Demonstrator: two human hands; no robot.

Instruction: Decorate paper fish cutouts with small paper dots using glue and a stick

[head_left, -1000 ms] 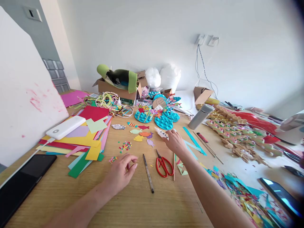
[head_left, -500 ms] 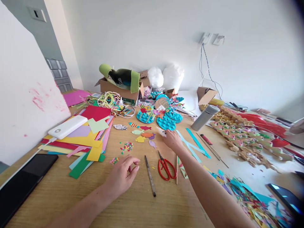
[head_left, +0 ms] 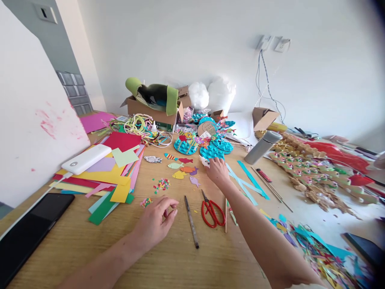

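Observation:
My right hand [head_left: 217, 170] reaches forward with bent fingers over a small white piece [head_left: 205, 161], perhaps paper, just before the blue egg-carton shapes [head_left: 212, 151]. Its fingertips are partly hidden. My left hand [head_left: 158, 216] rests on the table, loosely curled, thumb apart from the fingers, holding nothing visible. Between the hands lie several paper fish, among them a yellow fish [head_left: 179, 175] and a lilac fish [head_left: 195, 182]. Small confetti pieces [head_left: 162, 184] lie beyond my left hand. A pen [head_left: 191, 222] and red-handled scissors [head_left: 213, 214] lie between my forearms.
Coloured paper [head_left: 123, 142], a white power bank [head_left: 87, 159] and a phone [head_left: 36, 233] lie left. A grey bottle [head_left: 263, 147], blue strips [head_left: 252, 180], thin sticks [head_left: 272, 188] and paper scraps [head_left: 325, 253] are right. A cardboard box [head_left: 150, 107] stands at the back.
My right hand stays at the white piece, its fingers now more bent over it. My left hand has barely moved. The whole view has shifted slightly.

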